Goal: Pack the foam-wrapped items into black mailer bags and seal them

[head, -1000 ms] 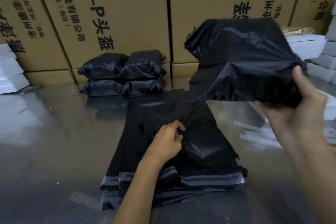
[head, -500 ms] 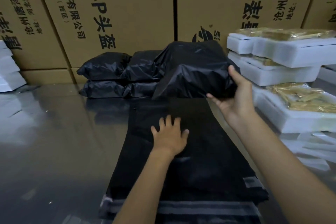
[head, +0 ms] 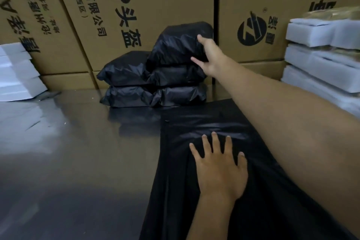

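Observation:
A filled black mailer bag (head: 175,45) sits on top of the right column of a pile of packed black bags (head: 136,84) against the cardboard boxes. My right hand (head: 209,56) reaches far forward and grips the right end of that top bag. My left hand (head: 220,167) lies flat with fingers spread on the stack of empty black mailer bags (head: 194,191) in front of me. Foam-wrapped items (head: 323,60) are stacked at the right edge.
Tall printed cardboard boxes (head: 136,6) wall off the back. White foam pieces (head: 17,72) are piled at the far left. The shiny dark tabletop (head: 68,152) stretches left of the empty bags.
My right hand carried the filled bag forward and left and set it on top of the packed pile. My left hand stayed flat on the empty bags.

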`<state>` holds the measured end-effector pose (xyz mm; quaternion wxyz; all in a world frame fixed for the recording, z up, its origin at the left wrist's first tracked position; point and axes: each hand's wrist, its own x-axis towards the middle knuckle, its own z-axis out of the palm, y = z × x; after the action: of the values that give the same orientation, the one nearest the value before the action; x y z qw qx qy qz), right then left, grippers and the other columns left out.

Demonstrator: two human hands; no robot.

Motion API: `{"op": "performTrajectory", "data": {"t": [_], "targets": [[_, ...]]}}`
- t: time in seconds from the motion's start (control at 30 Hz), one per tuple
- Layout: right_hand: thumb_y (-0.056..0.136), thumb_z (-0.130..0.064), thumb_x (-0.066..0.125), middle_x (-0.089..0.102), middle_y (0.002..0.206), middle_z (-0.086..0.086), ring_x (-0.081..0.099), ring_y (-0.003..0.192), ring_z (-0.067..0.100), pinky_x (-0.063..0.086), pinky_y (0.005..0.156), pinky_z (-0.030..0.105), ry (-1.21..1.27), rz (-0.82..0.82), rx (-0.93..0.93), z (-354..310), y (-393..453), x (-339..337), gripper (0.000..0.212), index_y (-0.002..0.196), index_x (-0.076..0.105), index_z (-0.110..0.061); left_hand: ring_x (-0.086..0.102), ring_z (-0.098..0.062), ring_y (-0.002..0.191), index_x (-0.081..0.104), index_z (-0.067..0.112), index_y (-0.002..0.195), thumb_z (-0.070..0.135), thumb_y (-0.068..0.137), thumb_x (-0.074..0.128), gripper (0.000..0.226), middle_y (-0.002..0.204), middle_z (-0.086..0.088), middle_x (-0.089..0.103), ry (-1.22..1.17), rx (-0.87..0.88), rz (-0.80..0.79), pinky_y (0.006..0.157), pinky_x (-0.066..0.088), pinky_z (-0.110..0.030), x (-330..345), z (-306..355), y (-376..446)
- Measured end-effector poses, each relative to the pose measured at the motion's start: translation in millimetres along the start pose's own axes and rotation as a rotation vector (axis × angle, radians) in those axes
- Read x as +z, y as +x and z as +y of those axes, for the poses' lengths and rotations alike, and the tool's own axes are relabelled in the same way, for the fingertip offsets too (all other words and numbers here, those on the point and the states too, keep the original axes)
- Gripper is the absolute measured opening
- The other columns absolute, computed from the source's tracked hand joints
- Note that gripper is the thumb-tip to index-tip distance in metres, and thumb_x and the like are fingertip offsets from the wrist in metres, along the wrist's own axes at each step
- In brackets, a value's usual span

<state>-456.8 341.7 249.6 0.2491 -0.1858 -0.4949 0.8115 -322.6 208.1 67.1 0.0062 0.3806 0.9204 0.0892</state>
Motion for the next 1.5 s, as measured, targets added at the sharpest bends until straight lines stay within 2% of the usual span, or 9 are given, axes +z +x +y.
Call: {"op": "performTrajectory", "data": {"t": [0.17,0.33,0.5,0.63,0.7,0.8,0.97,1.27,1.5], "targets": [[0.090,-0.064,0.059,0.031,0.160,0.009,0.042,0.139,0.034,0.043,0.108,0.044,-0.485,0.196,-0.002,-2,30,6,0.095,0.156,0.020,-0.008,-0.015,-0.032,0.151,0.004,0.029,0.158,0.054,0.102,0.011,0.062,0.165,-0.007,-0.011,0.002,0.004,0.004,0.115,-0.015,-0.062,2,-1,1],[0.086,-0.070,0.058,0.032,0.160,0.007,0.038,0.143,0.032,0.039,0.114,0.047,-0.429,0.135,0.032,1,5,-19,0.098,0.158,0.022,-0.014,-0.013,-0.029,0.151,0.007,0.030,0.158,0.056,0.102,0.013,0.062,0.166,-0.004,-0.009,-0.014,-0.001,0.003,0.116,-0.016,-0.058,1,-2,0],[0.094,-0.055,0.059,0.056,0.135,0.002,0.056,0.116,0.019,0.051,0.080,0.030,-0.532,0.147,-0.035,-3,-71,-86,0.055,0.136,0.055,-0.019,-0.008,-0.025,0.153,0.014,0.031,0.158,0.055,0.102,0.017,0.061,0.167,-0.002,0.000,-0.056,-0.012,0.016,0.118,-0.012,-0.055,-4,-4,-3],[0.096,-0.042,0.062,0.065,0.102,-0.008,0.061,0.102,0.013,0.050,0.076,0.023,-0.740,0.252,-0.223,-23,-130,-153,0.015,0.090,0.064,-0.029,-0.003,-0.024,0.153,0.019,0.031,0.157,0.054,0.103,0.019,0.059,0.167,0.000,0.006,-0.083,-0.027,0.040,0.121,-0.006,-0.053,-7,-3,-7],[0.095,-0.036,0.063,0.065,0.092,-0.011,0.060,0.094,0.011,0.046,0.076,0.023,-0.842,0.334,-0.309,-34,-153,-186,0.015,0.083,0.066,-0.027,-0.003,-0.024,0.153,0.018,0.031,0.157,0.053,0.103,0.018,0.059,0.167,0.000,0.005,-0.082,-0.038,0.029,0.122,-0.004,-0.053,-8,-2,-9],[0.092,-0.028,0.065,0.070,0.103,-0.002,0.063,0.101,0.018,0.049,0.087,0.032,-0.995,0.463,-0.376,-46,-182,-235,0.009,0.091,0.071,-0.022,-0.003,-0.024,0.153,0.016,0.030,0.157,0.055,0.102,0.016,0.060,0.167,0.000,0.003,-0.079,-0.040,0.009,0.122,-0.003,-0.052,-11,1,-12],[0.087,-0.023,0.068,0.064,0.124,0.018,0.049,0.125,0.040,0.040,0.103,0.043,-1.283,0.748,-0.425,-56,-217,-305,0.033,0.117,0.068,-0.009,0.001,-0.022,0.153,0.023,0.032,0.156,0.056,0.102,0.019,0.059,0.166,0.003,0.009,-0.124,-0.058,0.023,0.122,-0.001,-0.050,-13,3,-13],[0.088,-0.053,0.066,0.034,0.153,0.024,0.028,0.144,0.040,0.026,0.115,0.052,-1.134,1.087,-0.133,-67,-236,-404,0.089,0.146,0.034,0.007,0.011,-0.019,0.152,0.036,0.022,0.151,0.050,0.103,0.029,0.056,0.163,-0.001,0.023,-0.204,-0.080,0.132,0.123,0.006,-0.047,-12,4,-15],[0.077,-0.065,0.070,0.056,0.135,0.025,0.052,0.126,0.043,0.045,0.104,0.050,-0.858,1.066,-0.016,-89,-230,-446,0.090,0.133,0.054,0.003,0.016,-0.020,0.151,0.040,0.021,0.149,0.051,0.102,0.031,0.056,0.162,-0.002,0.027,-0.157,-0.087,0.148,0.122,0.008,-0.047,-7,2,-9]]}}
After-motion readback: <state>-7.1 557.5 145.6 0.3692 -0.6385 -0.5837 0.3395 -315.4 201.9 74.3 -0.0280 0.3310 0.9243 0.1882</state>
